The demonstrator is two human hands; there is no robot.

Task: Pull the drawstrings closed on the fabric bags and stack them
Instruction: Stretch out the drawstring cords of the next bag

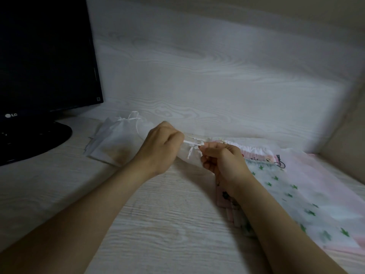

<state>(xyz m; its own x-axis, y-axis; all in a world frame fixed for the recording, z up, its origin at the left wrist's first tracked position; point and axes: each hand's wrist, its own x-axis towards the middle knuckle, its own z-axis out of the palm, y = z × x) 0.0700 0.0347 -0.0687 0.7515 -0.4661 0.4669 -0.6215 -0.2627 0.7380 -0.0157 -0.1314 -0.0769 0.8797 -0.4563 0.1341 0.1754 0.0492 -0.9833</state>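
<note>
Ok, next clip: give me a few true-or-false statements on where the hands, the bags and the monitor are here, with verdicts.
1. The left hand and the right hand both pinch the white drawstring of a sheer bag. True.
2. The monitor stands on the person's right. False: it stands at the left, with its screen dark.
3. A pile of white bags lies between the monitor and the left hand. True.
4. The green-printed bag lies under the left forearm. False: it lies at the right, beside the right forearm.
</note>
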